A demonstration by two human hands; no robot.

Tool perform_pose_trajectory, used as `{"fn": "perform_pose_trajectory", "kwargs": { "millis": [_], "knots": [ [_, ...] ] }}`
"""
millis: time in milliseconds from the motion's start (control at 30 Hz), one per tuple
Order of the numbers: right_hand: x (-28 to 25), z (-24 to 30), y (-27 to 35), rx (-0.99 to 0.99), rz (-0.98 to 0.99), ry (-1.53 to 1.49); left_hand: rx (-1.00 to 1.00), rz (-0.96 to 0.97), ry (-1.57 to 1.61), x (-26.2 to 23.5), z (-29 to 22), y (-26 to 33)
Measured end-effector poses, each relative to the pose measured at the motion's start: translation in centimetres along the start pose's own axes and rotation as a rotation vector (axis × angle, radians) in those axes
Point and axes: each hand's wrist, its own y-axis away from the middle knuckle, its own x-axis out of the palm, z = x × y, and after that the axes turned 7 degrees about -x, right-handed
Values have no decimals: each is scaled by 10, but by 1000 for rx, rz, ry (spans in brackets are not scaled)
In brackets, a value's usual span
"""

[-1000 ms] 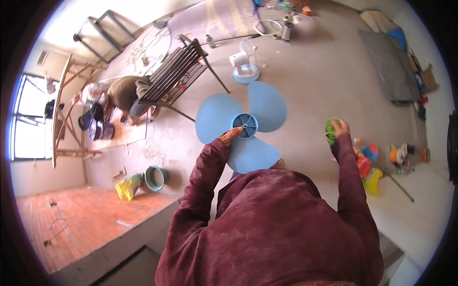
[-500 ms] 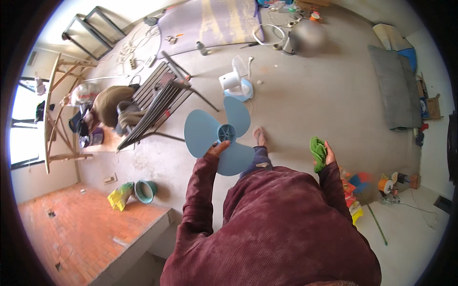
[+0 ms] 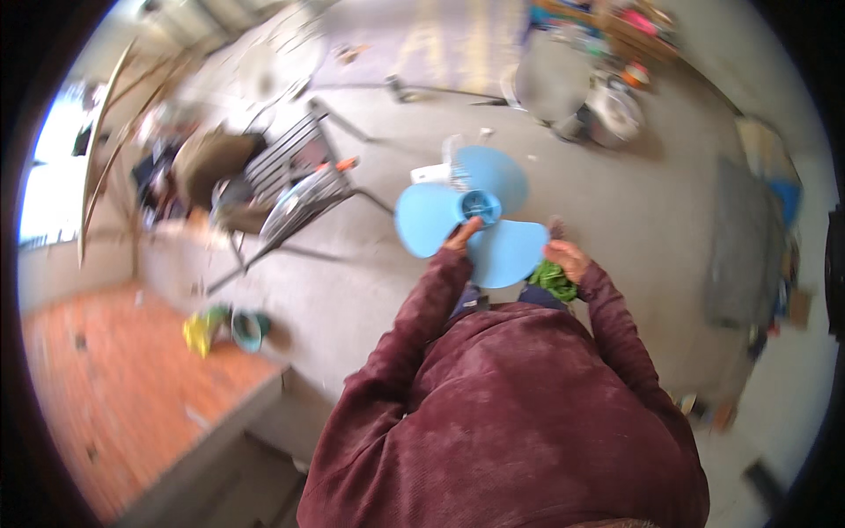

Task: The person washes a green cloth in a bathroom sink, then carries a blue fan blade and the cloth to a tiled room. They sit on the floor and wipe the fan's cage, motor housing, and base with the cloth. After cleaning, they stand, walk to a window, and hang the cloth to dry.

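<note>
A blue three-bladed fan blade [image 3: 509, 255] is held out in front of me. My left hand [image 3: 463, 235] grips it close to the round hub, thumb on the near side. Beside the right-hand blade, my right hand [image 3: 568, 259] holds a crumpled green cloth [image 3: 554, 281], which hangs below the fingers. Whether the right hand touches the blade's edge I cannot tell. Partly hidden behind the fan blade is the white body of a small fan [image 3: 431, 174] on the floor.
A slatted metal chair [image 3: 304, 167] with things on it stands to the left. Near the raised orange tiled floor [image 3: 132, 387] are a teal bucket [image 3: 250, 329] and a yellow bag [image 3: 202, 332]. At the far right lie a whitish bucket [image 3: 613, 113] and a grey mat [image 3: 744, 242].
The fan blade has moved right and turned in my left hand. My right hand has brought the green cloth left, up to the blade's edge. The view has shifted and blurred.
</note>
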Motion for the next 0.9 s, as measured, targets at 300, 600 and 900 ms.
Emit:
{"fn": "perform_pose_trajectory", "kwargs": {
  "millis": [300, 600, 900],
  "knots": [
    [-58, 121, -96, 99, 183, -159, 304, -311, -94, 87, -36, -24],
    [-1, 225, -182, 60, 716, -91, 695, -612, -177, 22, -175, 9],
    [-56, 109, -208, -45, 58, 385, 114, -1308, -947, -417, -395, 24]
  ]
}}
